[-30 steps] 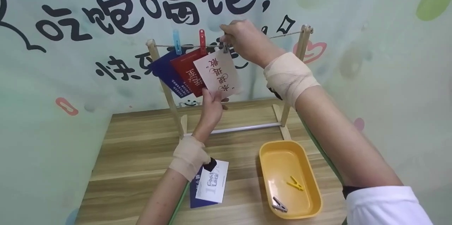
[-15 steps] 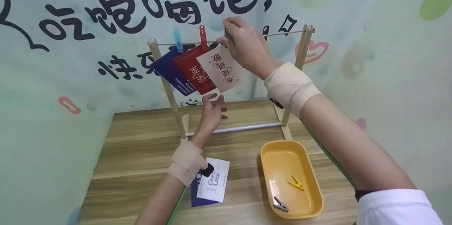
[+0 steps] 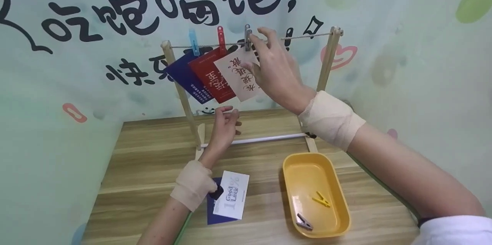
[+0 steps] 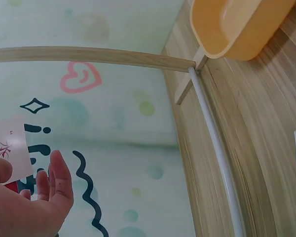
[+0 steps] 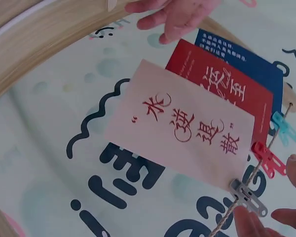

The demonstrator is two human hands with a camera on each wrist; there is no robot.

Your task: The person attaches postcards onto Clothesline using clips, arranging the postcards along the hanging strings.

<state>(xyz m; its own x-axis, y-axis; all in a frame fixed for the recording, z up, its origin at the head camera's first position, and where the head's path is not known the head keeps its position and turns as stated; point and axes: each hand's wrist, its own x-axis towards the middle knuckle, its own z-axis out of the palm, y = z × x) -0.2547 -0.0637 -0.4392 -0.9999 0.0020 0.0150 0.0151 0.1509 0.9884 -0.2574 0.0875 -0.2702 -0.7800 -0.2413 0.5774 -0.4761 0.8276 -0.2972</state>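
A pale pink card with red characters (image 3: 237, 75) hangs from the string, held by a grey clothespin (image 3: 248, 38). My right hand (image 3: 277, 66) is just right of that clothespin, fingers loosely spread and holding nothing. Beneath the cards my left hand (image 3: 225, 127) hovers with relaxed fingers, apart from them in the head view. To the left hang a red card (image 5: 219, 81) under a red clothespin (image 3: 221, 40) and a blue card (image 3: 187, 74) under a light blue clothespin (image 3: 193, 42). The pink card overlaps part of the red one.
The string (image 3: 303, 37) spans a wooden frame (image 3: 326, 60) with a white bottom bar (image 3: 269, 139). A yellow tray (image 3: 290, 183) holds a yellow clothespin (image 3: 321, 199) and a dark clothespin (image 3: 304, 222). A white "Good Luck" card (image 3: 231, 195) lies over a blue card (image 3: 213, 212) on the table.
My right hand has let go of the grey clothespin and moved down and right. The left hand has released the pink card's lower edge and dropped slightly.
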